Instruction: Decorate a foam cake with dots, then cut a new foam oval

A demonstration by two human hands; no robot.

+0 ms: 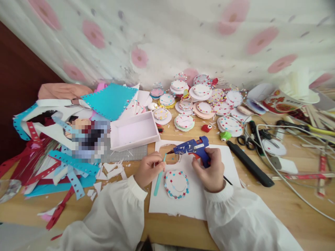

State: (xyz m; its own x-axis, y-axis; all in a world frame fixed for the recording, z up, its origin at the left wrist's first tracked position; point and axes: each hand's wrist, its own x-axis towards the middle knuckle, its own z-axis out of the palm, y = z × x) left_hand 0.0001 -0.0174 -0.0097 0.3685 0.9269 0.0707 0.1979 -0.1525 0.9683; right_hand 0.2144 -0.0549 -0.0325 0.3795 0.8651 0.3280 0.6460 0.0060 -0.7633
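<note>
My left hand (149,169) pinches slim teal tweezers (158,184), their wide end slanting down over white paper. The narrow tip rises beside the nozzle of a blue hot glue gun (190,146); whether the two touch, I cannot tell. Around the gun's handle my right hand (210,170) is closed. Between my hands, a wreath-like ring (177,184) dotted with red and blue bits lies on the white paper sheet (193,205). Anything small in the tweezers' tip is too fine to make out.
Several decorated round pieces (184,122) stand at the back. A pale box (134,134) sits left of centre, beside paper scraps and strips (74,162). At right are a black bar-shaped object (250,164), scissors (246,141), a white cable (293,193) and a paper bowl (288,99).
</note>
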